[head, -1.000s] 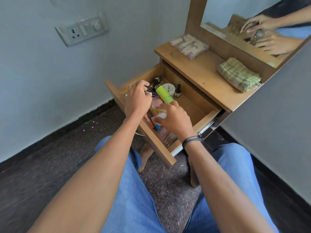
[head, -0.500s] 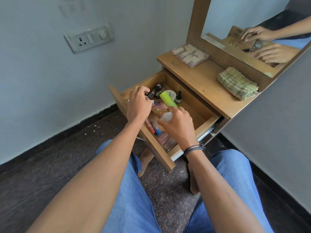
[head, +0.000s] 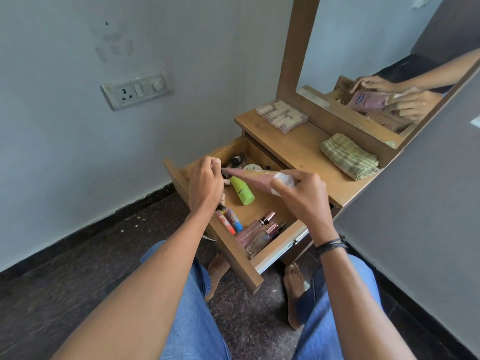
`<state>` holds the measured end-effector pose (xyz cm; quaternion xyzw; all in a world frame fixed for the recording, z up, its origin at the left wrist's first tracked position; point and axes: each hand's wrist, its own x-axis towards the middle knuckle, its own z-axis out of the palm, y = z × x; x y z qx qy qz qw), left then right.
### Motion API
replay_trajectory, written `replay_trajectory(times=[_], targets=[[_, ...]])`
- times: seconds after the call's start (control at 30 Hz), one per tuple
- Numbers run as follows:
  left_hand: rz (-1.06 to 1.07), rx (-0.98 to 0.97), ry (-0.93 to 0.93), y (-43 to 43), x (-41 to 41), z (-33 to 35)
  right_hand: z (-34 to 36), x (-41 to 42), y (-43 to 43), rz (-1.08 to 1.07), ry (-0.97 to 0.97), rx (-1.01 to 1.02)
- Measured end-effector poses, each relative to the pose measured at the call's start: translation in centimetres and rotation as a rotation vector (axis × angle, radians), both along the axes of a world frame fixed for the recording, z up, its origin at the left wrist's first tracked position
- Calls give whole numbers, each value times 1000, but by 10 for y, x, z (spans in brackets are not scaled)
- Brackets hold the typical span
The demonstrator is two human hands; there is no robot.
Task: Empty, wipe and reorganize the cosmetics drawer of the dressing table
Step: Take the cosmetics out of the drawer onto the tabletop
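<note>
The wooden drawer (head: 233,250) of the dressing table stands pulled out. A pink tube with a white cap (head: 254,178) hangs level above it. My right hand (head: 301,196) grips its cap end and my left hand (head: 205,185) pinches its flat tail. Inside the drawer lie a lime-green bottle (head: 242,190), a round white jar (head: 252,168), small dark bottles (head: 237,160), two colourful lip balm sticks (head: 230,220) and clear perfume bottles with rose caps (head: 261,232). A folded green checked cloth (head: 348,155) rests on the tabletop.
A clear plastic case of small items (head: 281,116) sits at the back left of the tabletop (head: 298,149). The mirror (head: 376,48) rises behind. A wall socket plate (head: 136,90) is at left. My bare feet (head: 293,289) rest on the dark floor under the drawer.
Both hands have lifted the pink tube out of the drawer and now hold it level above it. The lime-green bottle and perfume bottles are uncovered. The camera has tilted up.
</note>
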<state>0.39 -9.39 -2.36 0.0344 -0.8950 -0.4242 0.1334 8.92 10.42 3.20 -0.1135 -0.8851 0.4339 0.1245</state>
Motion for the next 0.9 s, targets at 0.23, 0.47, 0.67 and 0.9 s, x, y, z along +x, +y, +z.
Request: replay_trajectory(times=[0.23, 0.47, 0.67, 0.9], targets=[[-28, -116, -9, 1, -3, -5, 28, -40, 48, -108, 204, -58], [-76, -229, -71, 2, -4, -4, 22, -103, 73, -228, 324, -151], [-125, -337, -113, 6, -8, -8, 1, -132, 77, -218, 358, -139], [-109, -282, -116, 5, -12, -14, -9, -152, 82, -242, 369, -40]])
